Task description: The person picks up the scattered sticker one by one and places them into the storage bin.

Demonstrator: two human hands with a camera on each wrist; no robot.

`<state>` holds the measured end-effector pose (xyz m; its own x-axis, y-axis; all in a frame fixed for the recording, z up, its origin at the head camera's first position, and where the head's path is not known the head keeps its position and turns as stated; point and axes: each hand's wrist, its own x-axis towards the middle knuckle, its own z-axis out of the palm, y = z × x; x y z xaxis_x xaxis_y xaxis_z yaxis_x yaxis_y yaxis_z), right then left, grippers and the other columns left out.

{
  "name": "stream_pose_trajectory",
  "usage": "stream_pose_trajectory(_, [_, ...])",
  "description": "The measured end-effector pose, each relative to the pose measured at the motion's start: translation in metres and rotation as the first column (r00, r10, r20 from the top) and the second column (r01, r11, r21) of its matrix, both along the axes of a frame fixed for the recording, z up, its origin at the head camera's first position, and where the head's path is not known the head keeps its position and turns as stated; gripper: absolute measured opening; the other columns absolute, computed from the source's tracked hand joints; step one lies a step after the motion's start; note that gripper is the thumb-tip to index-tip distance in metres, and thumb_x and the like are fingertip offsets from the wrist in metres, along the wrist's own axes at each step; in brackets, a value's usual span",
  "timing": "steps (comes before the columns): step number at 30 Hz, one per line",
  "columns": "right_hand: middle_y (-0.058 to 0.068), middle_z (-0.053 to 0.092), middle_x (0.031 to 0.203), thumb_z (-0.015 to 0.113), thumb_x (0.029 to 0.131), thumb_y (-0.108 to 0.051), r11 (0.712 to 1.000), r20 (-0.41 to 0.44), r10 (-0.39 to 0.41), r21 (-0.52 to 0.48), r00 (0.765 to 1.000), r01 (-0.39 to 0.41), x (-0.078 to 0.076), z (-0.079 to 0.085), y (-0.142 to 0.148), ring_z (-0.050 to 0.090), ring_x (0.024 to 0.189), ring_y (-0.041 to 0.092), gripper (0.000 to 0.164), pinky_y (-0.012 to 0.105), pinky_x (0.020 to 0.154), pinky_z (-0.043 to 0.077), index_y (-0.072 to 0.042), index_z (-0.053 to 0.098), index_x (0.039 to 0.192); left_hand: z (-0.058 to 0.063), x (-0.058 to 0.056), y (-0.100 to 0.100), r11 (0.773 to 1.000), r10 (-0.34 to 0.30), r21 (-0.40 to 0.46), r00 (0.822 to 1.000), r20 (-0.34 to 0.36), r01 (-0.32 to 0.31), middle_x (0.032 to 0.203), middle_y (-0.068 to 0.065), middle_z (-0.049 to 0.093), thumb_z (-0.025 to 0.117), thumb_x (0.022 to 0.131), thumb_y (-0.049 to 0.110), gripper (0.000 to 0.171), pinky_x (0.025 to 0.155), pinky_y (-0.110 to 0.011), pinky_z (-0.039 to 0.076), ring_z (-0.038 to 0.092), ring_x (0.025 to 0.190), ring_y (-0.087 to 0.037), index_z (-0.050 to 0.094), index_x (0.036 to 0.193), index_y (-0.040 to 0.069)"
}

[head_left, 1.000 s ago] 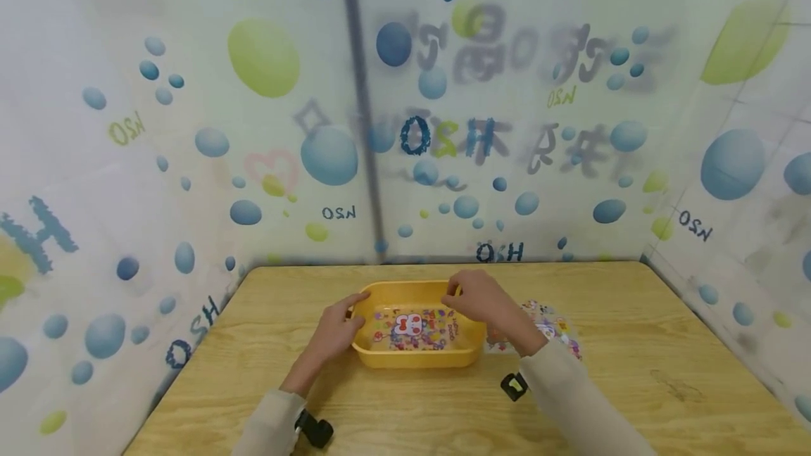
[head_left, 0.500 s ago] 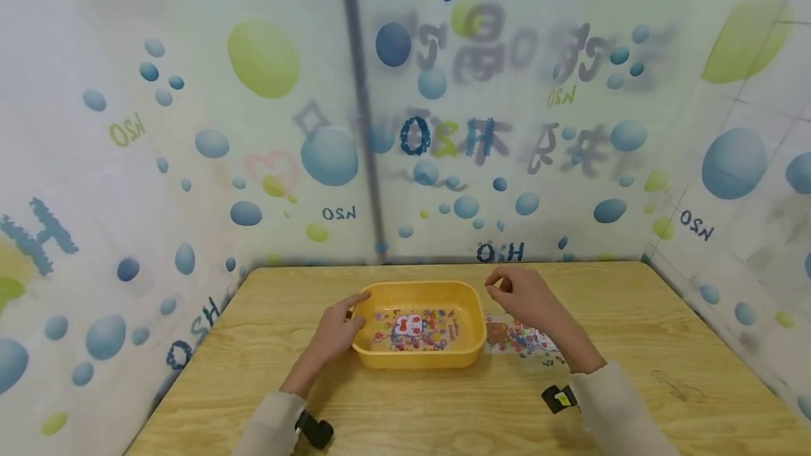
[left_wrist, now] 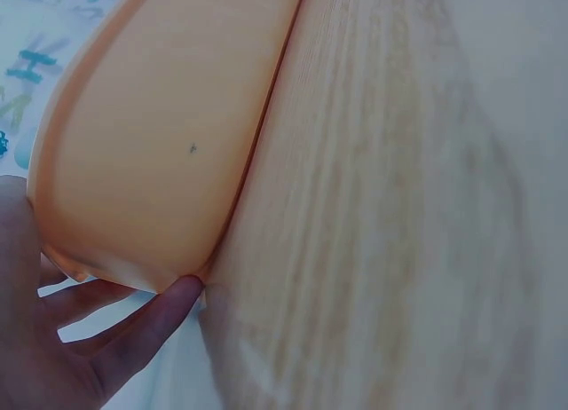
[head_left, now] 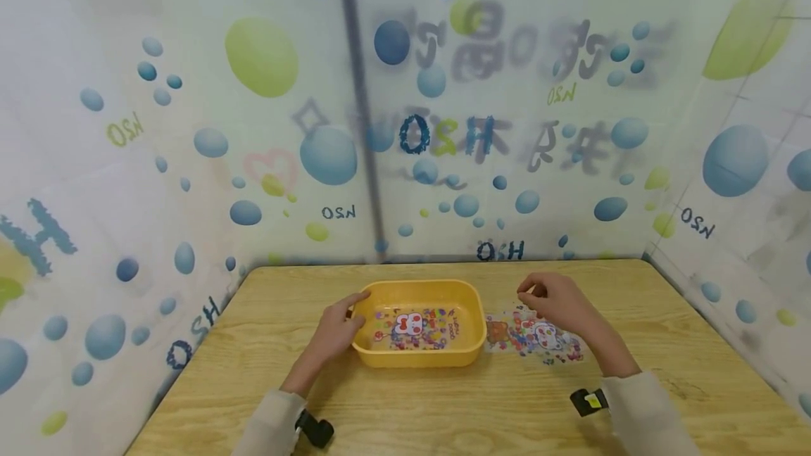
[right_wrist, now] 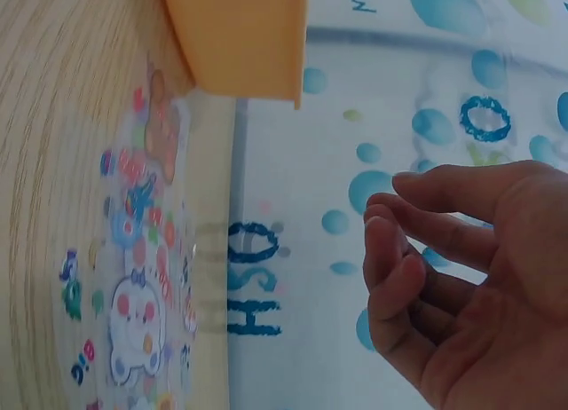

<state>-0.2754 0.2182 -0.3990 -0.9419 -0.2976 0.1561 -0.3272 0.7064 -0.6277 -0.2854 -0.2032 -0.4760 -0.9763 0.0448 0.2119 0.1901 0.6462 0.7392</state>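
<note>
A yellow plastic basin (head_left: 418, 356) stands on the table, with a colourful cartoon picture (head_left: 408, 326) lying across its floor. My left hand (head_left: 334, 331) holds the basin's left end, thumb and fingers spread from the rim down its side. The left wrist view shows a fingertip low on the basin's outer wall (left_wrist: 169, 144), near the tabletop. Right of the basin lies a clear sheet with cartoon stickers (head_left: 546, 335). My right hand (head_left: 560, 305) hovers above this sheet's far edge. Its fingers are loosely curled, thumb tip close to the index finger, and nothing shows between them.
The pale wooden table (head_left: 405, 407) reaches back to a curtain (head_left: 304, 160) printed with blue and green bubbles, which also encloses both sides. A dark wrist camera (head_left: 589, 402) sits on the right wrist, and another camera (head_left: 315, 429) on the left.
My right hand has moved from over the basin's right end rightwards to above the sticker sheet, uncovering the basin's right rim. The left hand and basin have stayed in place.
</note>
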Motion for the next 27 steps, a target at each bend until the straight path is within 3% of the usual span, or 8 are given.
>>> stream_pose_trajectory(13, [0.018,0.073,0.096,0.064,0.1,-0.016,0.998,0.137,0.057,0.015,0.989,-0.059,-0.011,-0.013,0.041,0.067,0.075,0.026,0.029,0.04,0.064,0.057,0.007,0.068,0.117,0.001,0.0,0.0,1.0,-0.003,0.016,1.0,0.003,0.003,0.146,-0.016,0.061,0.06,0.092,0.006,0.051,0.078,-0.035,0.054,0.064,0.109,-0.032,0.063,0.143,0.01])
stream_pose_trajectory(19, [0.017,0.074,0.098,0.068,0.097,-0.015,0.997,0.195,-0.026,0.082,0.98,0.01,-0.016,-0.021,0.054,0.069,0.079,0.024,0.032,0.039,0.068,0.058,0.009,0.067,0.118,0.001,0.002,-0.001,1.0,-0.009,-0.003,1.0,-0.014,0.009,0.143,-0.018,0.063,0.059,0.091,0.005,0.05,0.079,-0.036,0.055,0.065,0.105,-0.031,0.064,0.141,0.007])
stream_pose_trajectory(27, [0.024,0.068,0.109,0.078,0.088,-0.02,0.972,0.183,-0.134,0.215,0.974,0.094,-0.024,-0.032,0.066,0.066,0.086,0.027,0.042,0.044,0.074,0.058,0.009,0.065,0.116,0.002,0.003,0.0,1.0,-0.004,0.002,1.0,-0.015,0.004,0.144,-0.018,0.062,0.058,0.092,0.005,0.05,0.084,-0.041,0.055,0.064,0.109,-0.031,0.063,0.142,0.007])
